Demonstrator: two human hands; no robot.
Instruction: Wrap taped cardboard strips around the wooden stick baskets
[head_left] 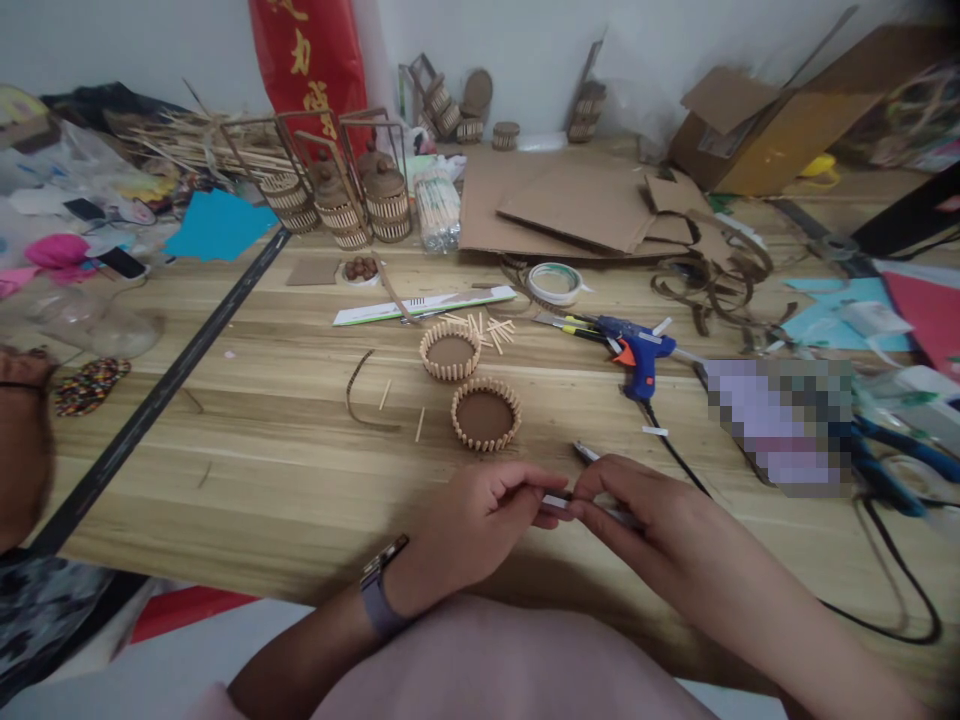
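Both hands work above the near edge of the table (262, 480). Left hand (487, 515): thumb and fingers pinched together on a thin pale piece (555, 502). Right hand (637, 505): thumb and forefinger closed on the same piece, no gap visible. Most of it sits hidden in the fingers; full length and material cannot be told. A metal-tipped tool (585, 453) shows just beyond the right knuckles; whether held or lying on the wood, cannot tell.

On doing this well, my judgement: pinch lightly, close to where the piece is being worked, so it neither bends nor twists. Let the left steady it while the right makes small moves. Forearms resting on the near edge would likely calm any shake.

Counts. Stick-walled cups: two, the farther one (450, 350) and the nearer one (486, 415), between hands and far edge. Single loose sticks near them: two (385, 394). Farther pile of sticks (491, 332): too jumbled to count. Glue gun (636, 352): one, right of the cups. Tape roll (555, 283): one. Handled baskets (346, 205) grouped toward the far edge: three. Co-worker's arm (22, 460) at left: one.
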